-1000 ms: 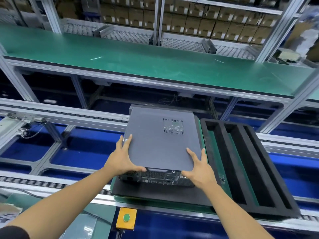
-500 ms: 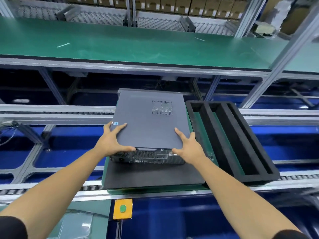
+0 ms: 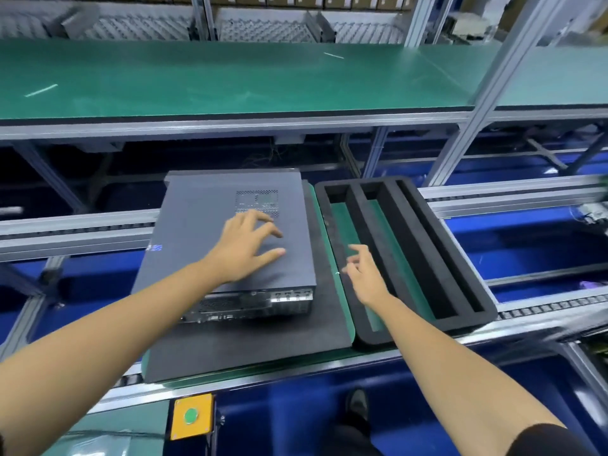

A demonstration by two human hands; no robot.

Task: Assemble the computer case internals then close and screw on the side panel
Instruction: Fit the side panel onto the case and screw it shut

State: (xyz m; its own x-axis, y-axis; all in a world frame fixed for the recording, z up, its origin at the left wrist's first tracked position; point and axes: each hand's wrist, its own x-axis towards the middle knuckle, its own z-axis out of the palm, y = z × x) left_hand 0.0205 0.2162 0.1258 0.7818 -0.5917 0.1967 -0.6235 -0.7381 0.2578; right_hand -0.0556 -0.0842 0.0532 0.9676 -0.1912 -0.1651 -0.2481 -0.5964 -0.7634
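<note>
Left hand (image 3: 245, 246) is over the computer case (image 3: 230, 235) top panel, fingers spread and loosely bent, gripping nothing; can't tell if the fingertips touch the panel or hover. Right hand (image 3: 363, 274) is off the case, over the green strip just right of it, at the near-left edge of the black foam tray (image 3: 437, 245), fingers loose, holding nothing.

Versus half a second ago: both hands gripped the case's near corners; now both have let go. Left has gone forward toward the vent grille (image 3: 257, 203), right has swung out sideways. Case sits further back on the black mat (image 3: 237, 343) under the left forearm, side panel on.

Surface: mat and tray lie on a green pallet (image 3: 340, 291) on the conveyor. Yellow button box (image 3: 191, 416) sits near-side, below the left forearm.

Motion blur smears the fingers and rear ports (image 3: 289, 296); screws not discernible. Left forearm hides the case's near-left corner.
</note>
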